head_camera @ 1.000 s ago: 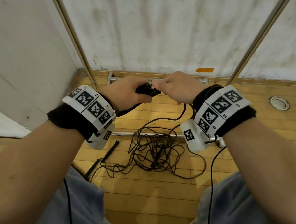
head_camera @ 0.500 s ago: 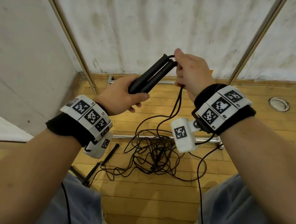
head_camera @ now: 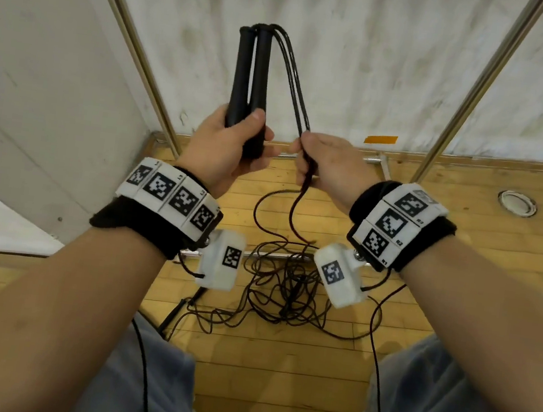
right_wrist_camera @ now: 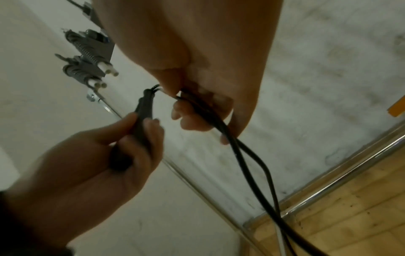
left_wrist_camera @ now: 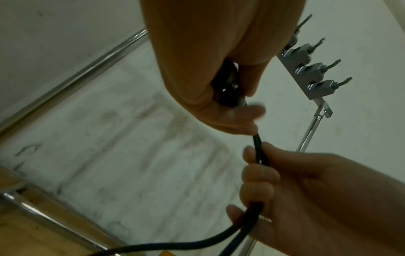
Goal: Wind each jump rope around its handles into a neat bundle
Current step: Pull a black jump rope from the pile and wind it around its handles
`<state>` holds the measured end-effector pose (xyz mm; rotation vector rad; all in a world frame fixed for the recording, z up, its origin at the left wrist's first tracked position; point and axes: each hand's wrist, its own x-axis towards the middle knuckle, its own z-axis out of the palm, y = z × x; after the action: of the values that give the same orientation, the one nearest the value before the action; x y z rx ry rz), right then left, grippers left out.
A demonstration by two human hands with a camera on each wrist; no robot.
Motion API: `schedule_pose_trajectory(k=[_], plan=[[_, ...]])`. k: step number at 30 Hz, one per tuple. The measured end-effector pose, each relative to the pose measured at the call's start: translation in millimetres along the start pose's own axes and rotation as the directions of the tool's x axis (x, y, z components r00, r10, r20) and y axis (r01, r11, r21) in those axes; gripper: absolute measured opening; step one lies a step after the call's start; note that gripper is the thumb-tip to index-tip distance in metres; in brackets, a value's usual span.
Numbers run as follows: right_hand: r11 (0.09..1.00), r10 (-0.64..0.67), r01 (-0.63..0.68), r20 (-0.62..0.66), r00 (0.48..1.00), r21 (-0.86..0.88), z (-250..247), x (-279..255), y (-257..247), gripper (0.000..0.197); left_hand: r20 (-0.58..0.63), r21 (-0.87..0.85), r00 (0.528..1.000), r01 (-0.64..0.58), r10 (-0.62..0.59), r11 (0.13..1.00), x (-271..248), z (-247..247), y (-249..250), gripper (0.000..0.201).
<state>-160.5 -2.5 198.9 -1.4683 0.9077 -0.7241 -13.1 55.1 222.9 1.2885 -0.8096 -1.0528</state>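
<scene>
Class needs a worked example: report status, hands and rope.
Left hand grips both handles upright. Right hand pinches both cords. No wraps yet. Tangled rope on floor below.

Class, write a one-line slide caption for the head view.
Left hand holds two black handles upright; right hand pinches the doubled black cord.

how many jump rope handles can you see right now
3 clearly. Two handles stand upright side by side, gripped by the left hand. A third handle lies on the wood floor beside the tangled rope; more may hide in that tangle.
</scene>
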Motion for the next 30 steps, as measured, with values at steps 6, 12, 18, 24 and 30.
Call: schedule_pose_trajectory(k=[6, 12, 18, 24, 30], plan=[[0.999, -0.032, 0.032, -0.057, 0.998, -0.014, 14.7, -5.5, 6.2, 0.028, -0.059, 0.030, 0.998, 0.036, -0.034, 0.999, 5.9, 5.8, -7.0, 0.017], [0.995, -0.065, 0.058, -0.099, 0.993, -0.076, 16.8, -7.8, 13.3, 0.029, -0.113, 0.048, 0.992, 0.064, -0.058, 0.997, 9.7, 1.9, -9.0, 0.014], [0.993, -0.070, 0.070, 0.003, 0.998, -0.096, 27.2, -11.9, 18.9, 0.034, -0.080, -0.067, 0.985, 0.148, -0.153, 0.987, 12.9, 1.3, -6.9, 0.012], [0.976, -0.001, 0.029, 0.128, 0.992, -0.214, 36.4, -17.3, 30.3, 0.040, 0.085, -0.178, 0.963, 0.268, -0.257, 0.947, 11.2, 3.8, -9.7, 0.023], [0.981, 0.068, -0.037, 0.155, 0.986, -0.192, 39.9, -21.3, 33.3, 0.048, -0.014, -0.292, 0.979, 0.191, -0.204, 0.937, 11.1, 5.7, -3.9, 0.016]])
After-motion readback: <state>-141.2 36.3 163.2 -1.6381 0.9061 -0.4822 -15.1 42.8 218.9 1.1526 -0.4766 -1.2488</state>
